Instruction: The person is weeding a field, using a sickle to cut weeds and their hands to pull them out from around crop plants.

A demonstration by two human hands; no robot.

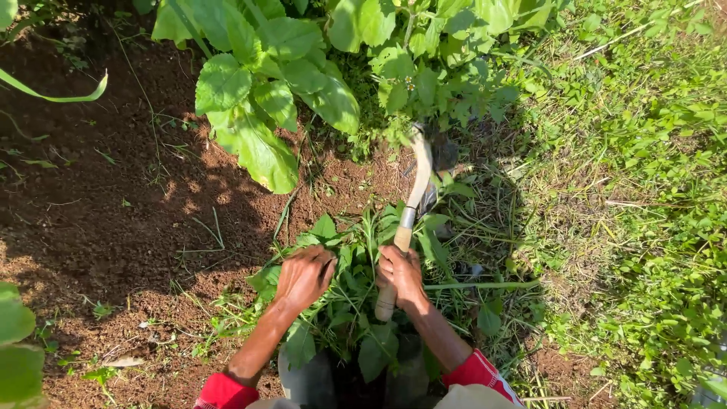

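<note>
On the bare soil (113,220) before a big-leaved plant (265,98), the left hand (304,276) gripped a bunch of weeds (344,303), fingers curled shut around the stems. Just beside it, the right hand (401,276) was closed around the wooden handle of a sickle (413,201), whose blade pointed away toward the plant's base. Grass (636,189) lay to the right.
</note>
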